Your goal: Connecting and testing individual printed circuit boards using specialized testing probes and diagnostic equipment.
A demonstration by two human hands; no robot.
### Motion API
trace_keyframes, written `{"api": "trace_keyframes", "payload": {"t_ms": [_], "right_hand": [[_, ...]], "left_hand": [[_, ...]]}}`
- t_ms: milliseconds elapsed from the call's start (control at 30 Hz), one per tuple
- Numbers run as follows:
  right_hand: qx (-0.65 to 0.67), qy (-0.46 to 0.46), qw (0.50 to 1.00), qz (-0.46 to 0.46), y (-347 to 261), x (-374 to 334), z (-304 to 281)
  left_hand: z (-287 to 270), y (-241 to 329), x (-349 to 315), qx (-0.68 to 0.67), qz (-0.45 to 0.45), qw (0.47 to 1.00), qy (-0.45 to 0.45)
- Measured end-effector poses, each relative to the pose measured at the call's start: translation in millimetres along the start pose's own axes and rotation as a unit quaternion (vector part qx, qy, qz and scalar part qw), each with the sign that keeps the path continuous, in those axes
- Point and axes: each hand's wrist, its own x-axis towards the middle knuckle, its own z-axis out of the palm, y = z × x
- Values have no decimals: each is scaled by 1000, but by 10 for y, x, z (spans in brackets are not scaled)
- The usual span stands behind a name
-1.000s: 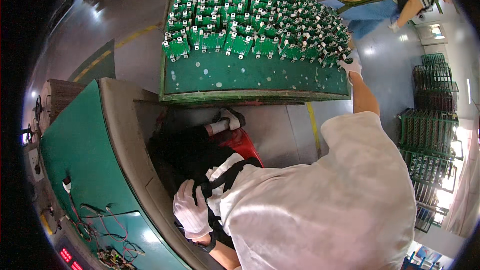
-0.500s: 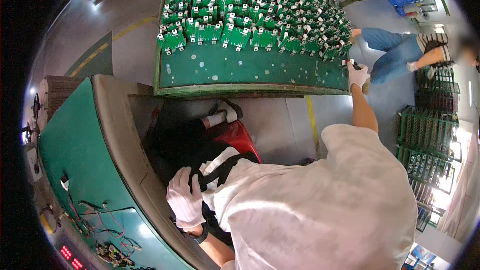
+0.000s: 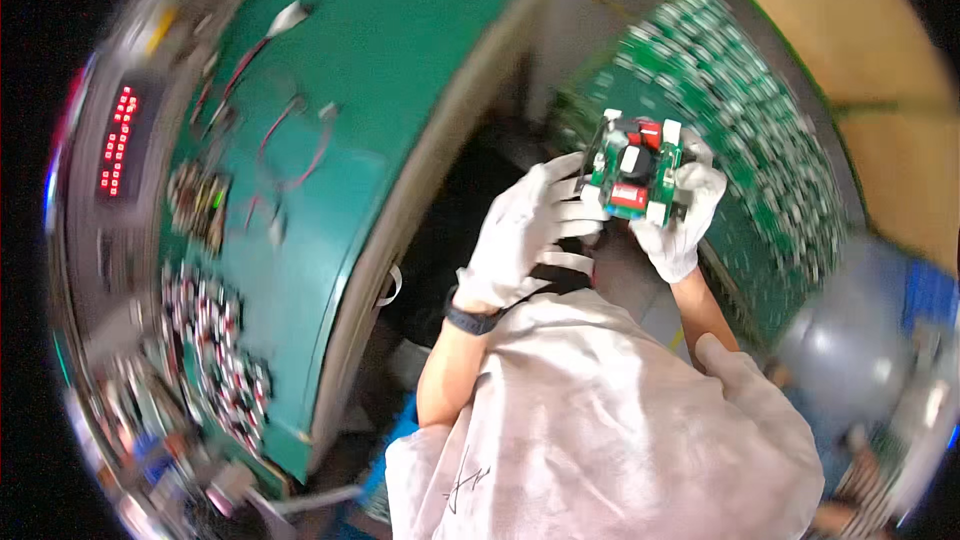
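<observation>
"Two gloved hands are raised in front of the body. Which one has the circuit board?"

"The right hand (image 3: pixel 692 230) has it. Its fingers are bent about the right edge of the green circuit board (image 3: pixel 633 166), so this grip is closed on it."

"And the left hand (image 3: pixel 515 240)?"

"That one holds nothing that I can see. It is open, the fingers apart and pointing to about two o'clock. Their tips come up to the left edge of the board, but from this angle I cannot tell with certainty whether they touch it or are only just beside it."

"In which direction does the board lie from each hand?"

"From the middle of the right hand it lies toward half past ten. From the left palm it lies toward two o'clock. The right hand is the nearer one; the left is near only by its fingertips."

"How does the long axis of the board stand?"

"It runs from a little after twelve to a little after six, so each long side faces one hand. The face with the red blocks (image 3: pixel 628 196) is turned to the camera."

"What is around it?"

"Toward ten o'clock is a green table (image 3: pixel 400 90) with a white plug (image 3: pixel 290 16) on it. Toward two o'clock are packed rows of green and white pieces (image 3: pixel 735 100), quite blurred."
</observation>
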Motion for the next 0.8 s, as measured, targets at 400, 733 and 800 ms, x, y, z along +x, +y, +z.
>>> {"api": "trace_keyframes", "payload": {"t_ms": [400, 733, 800], "right_hand": [[212, -475, 824, -224, -407, 833, 2125], [-35, -430, 745, -508, -306, 1144, 3658], [-4, -453, 739, -498, -206, 1239, 3814]], "left_hand": [[-813, 326, -2052, 151, 404, 797, 424], [-1181, 770, -2392, 29, 393, 768, 505], [-1233, 868, -2286, 32, 391, 776, 493]]}}
